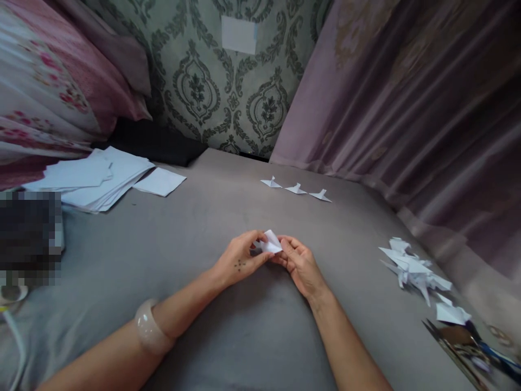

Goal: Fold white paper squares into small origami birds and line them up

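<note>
A small folded piece of white paper (272, 242) is held between both hands, over the middle of the grey cloth surface (228, 326). My left hand (241, 255) pinches its left side between thumb and fingers. On the right edge, the thumb and fingers of my right hand (299, 262) are closed on the same paper. Its upper part stands up in a point; the lower folds are partly hidden by the fingers. A pale bangle (151, 328) circles my left wrist.
Three folded paper birds (296, 188) stand in a row beyond my hands. More folded white paper shapes (413, 267) are heaped at right, near scissors-like metal tools (450, 347). White paper sheets (109, 176) lie stacked at left beside a black cloth (154, 142). Curtains (366, 108) hang at right.
</note>
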Demonstrator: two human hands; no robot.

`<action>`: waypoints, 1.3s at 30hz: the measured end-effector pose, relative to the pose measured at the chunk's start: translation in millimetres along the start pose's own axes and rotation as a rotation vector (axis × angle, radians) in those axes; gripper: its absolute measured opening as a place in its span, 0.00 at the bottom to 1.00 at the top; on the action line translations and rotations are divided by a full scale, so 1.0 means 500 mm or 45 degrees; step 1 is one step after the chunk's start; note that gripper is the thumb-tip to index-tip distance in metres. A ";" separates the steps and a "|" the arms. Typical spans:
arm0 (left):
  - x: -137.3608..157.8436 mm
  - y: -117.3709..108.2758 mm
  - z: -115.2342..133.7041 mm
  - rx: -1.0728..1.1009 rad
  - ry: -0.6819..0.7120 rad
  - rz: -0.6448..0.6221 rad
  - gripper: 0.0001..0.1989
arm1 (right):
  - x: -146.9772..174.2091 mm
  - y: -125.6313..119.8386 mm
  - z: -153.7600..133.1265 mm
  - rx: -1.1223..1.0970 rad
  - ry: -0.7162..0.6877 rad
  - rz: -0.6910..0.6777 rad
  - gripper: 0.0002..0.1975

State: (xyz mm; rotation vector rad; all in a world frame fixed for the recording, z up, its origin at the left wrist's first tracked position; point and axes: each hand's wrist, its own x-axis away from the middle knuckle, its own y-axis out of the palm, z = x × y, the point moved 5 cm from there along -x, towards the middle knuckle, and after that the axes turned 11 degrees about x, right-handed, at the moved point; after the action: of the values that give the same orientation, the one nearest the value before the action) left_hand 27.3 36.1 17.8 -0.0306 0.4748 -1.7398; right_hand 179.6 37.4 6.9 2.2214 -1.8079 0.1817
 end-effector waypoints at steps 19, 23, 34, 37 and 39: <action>0.005 0.020 0.004 0.323 -0.149 -0.199 0.17 | 0.004 0.012 -0.002 0.131 -0.114 -0.056 0.17; 0.003 0.021 0.005 0.374 -0.203 -0.218 0.16 | 0.002 0.008 0.001 0.179 -0.149 -0.048 0.15; 0.004 0.022 0.002 0.330 -0.211 -0.224 0.18 | -0.001 0.004 0.007 0.161 -0.123 -0.011 0.16; 0.002 0.022 0.001 0.383 -0.207 -0.224 0.18 | -0.002 0.005 0.006 0.166 -0.131 -0.016 0.16; 0.001 0.023 0.000 0.424 -0.226 -0.229 0.17 | -0.003 0.005 0.006 0.165 -0.133 -0.020 0.16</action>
State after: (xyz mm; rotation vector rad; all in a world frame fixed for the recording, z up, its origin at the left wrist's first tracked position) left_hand 37.8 34.1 13.8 0.0103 0.0495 -1.9532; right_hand 176.7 37.2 3.8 2.3741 -1.8814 0.1883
